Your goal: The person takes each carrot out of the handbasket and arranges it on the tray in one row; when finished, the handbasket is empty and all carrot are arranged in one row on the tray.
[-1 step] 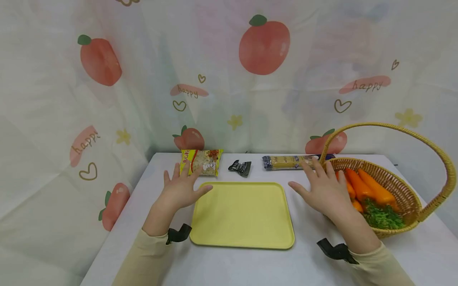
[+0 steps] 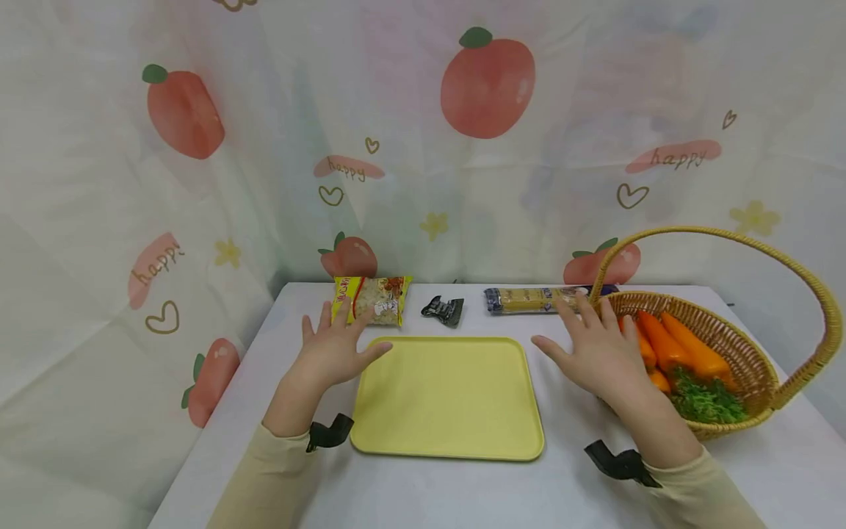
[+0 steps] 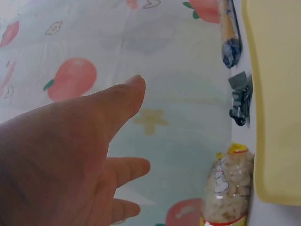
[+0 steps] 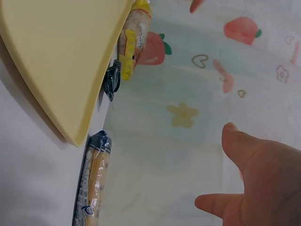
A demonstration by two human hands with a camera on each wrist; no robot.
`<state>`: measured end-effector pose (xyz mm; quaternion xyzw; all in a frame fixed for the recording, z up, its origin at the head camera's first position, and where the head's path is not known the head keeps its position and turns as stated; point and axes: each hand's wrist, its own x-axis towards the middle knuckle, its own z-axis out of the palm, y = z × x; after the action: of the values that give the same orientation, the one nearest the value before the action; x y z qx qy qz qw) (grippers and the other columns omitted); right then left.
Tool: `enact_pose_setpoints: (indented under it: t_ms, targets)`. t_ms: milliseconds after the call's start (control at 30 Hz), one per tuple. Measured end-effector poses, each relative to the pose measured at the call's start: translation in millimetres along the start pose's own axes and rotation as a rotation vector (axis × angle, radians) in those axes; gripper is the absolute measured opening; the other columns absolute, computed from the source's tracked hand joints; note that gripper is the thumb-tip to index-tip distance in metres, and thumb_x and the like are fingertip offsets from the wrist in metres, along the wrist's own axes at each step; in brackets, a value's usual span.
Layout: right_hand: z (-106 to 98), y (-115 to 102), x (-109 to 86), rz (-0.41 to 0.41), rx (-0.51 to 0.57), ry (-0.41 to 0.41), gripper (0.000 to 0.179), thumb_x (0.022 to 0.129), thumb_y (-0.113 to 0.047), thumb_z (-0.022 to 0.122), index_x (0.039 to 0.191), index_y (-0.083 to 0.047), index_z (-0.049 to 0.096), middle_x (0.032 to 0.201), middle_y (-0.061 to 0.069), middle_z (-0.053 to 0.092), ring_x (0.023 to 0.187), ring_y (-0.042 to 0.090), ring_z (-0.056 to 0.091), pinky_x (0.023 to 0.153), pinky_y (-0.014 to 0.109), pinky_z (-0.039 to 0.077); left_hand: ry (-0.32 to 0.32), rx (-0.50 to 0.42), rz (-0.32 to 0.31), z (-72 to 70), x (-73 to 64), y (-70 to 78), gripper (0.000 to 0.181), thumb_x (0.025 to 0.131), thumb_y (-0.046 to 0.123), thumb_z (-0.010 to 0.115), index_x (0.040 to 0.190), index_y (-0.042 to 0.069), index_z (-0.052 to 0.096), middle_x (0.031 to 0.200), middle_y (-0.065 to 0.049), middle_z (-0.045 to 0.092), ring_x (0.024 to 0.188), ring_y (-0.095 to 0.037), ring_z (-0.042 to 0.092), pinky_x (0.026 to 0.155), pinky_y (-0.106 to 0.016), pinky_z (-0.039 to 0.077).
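My left hand [image 2: 330, 356] is held above the left edge of a yellow tray [image 2: 449, 397], its fingers spread and nothing in its grasp. Behind those fingertips lies a clear and yellow bag of pale, lumpy food [image 2: 382, 303]. My right hand [image 2: 604, 360], also spread and holding nothing, hovers between the tray and a wicker basket [image 2: 756, 367]. From the head view it covers part of the basket's left side. Past its fingers lies a long clear pack of pasta sticks [image 2: 525, 300] with dark blue ends. Each wrist view shows the thumb and some fingers extended, touching nothing.
A small black wrapped packet [image 2: 444, 311] lies behind the tray. Inside the basket are several orange carrot-shaped vegetables [image 2: 697, 349] and leafy greens [image 2: 707, 400]; its tall handle [image 2: 720, 231] arches upward. A printed curtain [image 2: 410, 95] hangs behind and left of the white table [image 2: 429, 492].
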<state>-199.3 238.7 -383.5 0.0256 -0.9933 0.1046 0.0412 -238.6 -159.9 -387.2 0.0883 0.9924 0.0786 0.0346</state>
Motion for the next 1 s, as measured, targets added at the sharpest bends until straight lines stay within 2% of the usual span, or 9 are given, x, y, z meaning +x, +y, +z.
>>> enact_pose_setpoints:
  t_ms: [100, 167, 300, 433, 533, 733, 900, 1000]
  targets:
    - [0.3, 3.2, 1.0, -0.01, 0.003, 0.01, 0.099, 0.086, -0.084, 0.031, 0.159, -0.018, 0.02, 0.163, 0.024, 0.015, 0.144, 0.058, 0.009, 0.11, 0.077, 0.003, 0.001, -0.025, 0.006, 2.5, 2.6, -2.3, 0.085, 0.086, 0.081, 0.039, 0.156, 0.033, 0.029, 0.166, -0.016, 0.012, 0.151, -0.047, 0.002, 0.114, -0.075, 0.001]
    - [-0.6, 8.7, 2.9, -0.025, 0.005, 0.027, 0.096, 0.089, -0.081, 0.032, 0.157, -0.014, 0.026, 0.161, 0.027, 0.019, 0.142, 0.058, 0.016, 0.11, 0.076, 0.011, 0.003, -0.067, 0.014, 5.7, 6.2, -6.6, 0.083, 0.088, 0.078, 0.041, 0.156, 0.031, 0.031, 0.165, -0.017, 0.014, 0.152, -0.046, 0.004, 0.115, -0.074, 0.003]
    - [-8.2, 27.2, 6.8, -0.021, 0.05, 0.029, 0.088, 0.095, -0.072, 0.035, 0.152, -0.005, 0.035, 0.155, 0.033, 0.026, 0.135, 0.059, 0.029, 0.106, 0.075, 0.026, -0.009, -0.18, 0.028, 14.5, 14.9, -18.5, 0.078, 0.093, 0.07, 0.044, 0.155, 0.022, 0.034, 0.162, -0.019, 0.024, 0.15, -0.044, 0.018, 0.117, -0.069, 0.014]
    - [-20.2, 52.6, 9.6, 0.019, 0.12, -0.025, 0.084, 0.099, -0.064, 0.037, 0.15, 0.002, 0.035, 0.152, 0.037, 0.025, 0.132, 0.062, 0.027, 0.105, 0.076, 0.024, -0.046, -0.314, 0.027, 27.8, 24.1, -33.6, 0.072, 0.098, 0.06, 0.046, 0.154, 0.015, 0.035, 0.159, -0.019, 0.033, 0.147, -0.041, 0.029, 0.117, -0.062, 0.026]
    - [-25.6, 76.3, 10.8, 0.033, 0.15, -0.037, 0.078, 0.102, -0.056, 0.038, 0.148, 0.007, 0.034, 0.149, 0.04, 0.025, 0.132, 0.063, 0.025, 0.105, 0.075, 0.022, -0.074, -0.4, 0.019, 40.5, 31.0, -45.2, 0.068, 0.1, 0.055, 0.047, 0.154, 0.016, 0.036, 0.158, -0.014, 0.036, 0.148, -0.039, 0.029, 0.118, -0.059, 0.026]
    - [-28.5, 118.6, 9.6, 0.041, 0.187, -0.072, 0.07, 0.104, -0.042, 0.042, 0.142, 0.015, 0.034, 0.141, 0.045, 0.03, 0.129, 0.062, 0.026, 0.104, 0.074, 0.023, -0.121, -0.564, -0.022, 64.6, 38.9, -62.8, 0.06, 0.101, 0.055, 0.045, 0.153, 0.027, 0.038, 0.159, -0.005, 0.038, 0.147, -0.036, 0.031, 0.118, -0.06, 0.026]
    - [-28.9, 137.2, 6.4, 0.035, 0.223, -0.122, 0.067, 0.104, -0.036, 0.046, 0.141, 0.017, 0.034, 0.137, 0.045, 0.036, 0.124, 0.062, 0.034, 0.101, 0.073, 0.029, -0.138, -0.661, 0.006, 82.3, 40.1, -69.4, 0.054, 0.102, 0.049, 0.046, 0.152, 0.03, 0.039, 0.158, -0.003, 0.039, 0.148, -0.034, 0.031, 0.119, -0.057, 0.025]
    - [-28.8, 143.0, 4.1, 0.049, 0.231, -0.155, 0.07, 0.103, -0.039, 0.048, 0.142, 0.017, 0.032, 0.137, 0.045, 0.036, 0.122, 0.062, 0.037, 0.099, 0.073, 0.031, -0.151, -0.676, 0.025, 92.3, 39.5, -71.6, 0.053, 0.102, 0.048, 0.047, 0.152, 0.032, 0.039, 0.158, -0.002, 0.038, 0.152, -0.03, 0.023, 0.122, -0.055, 0.019]
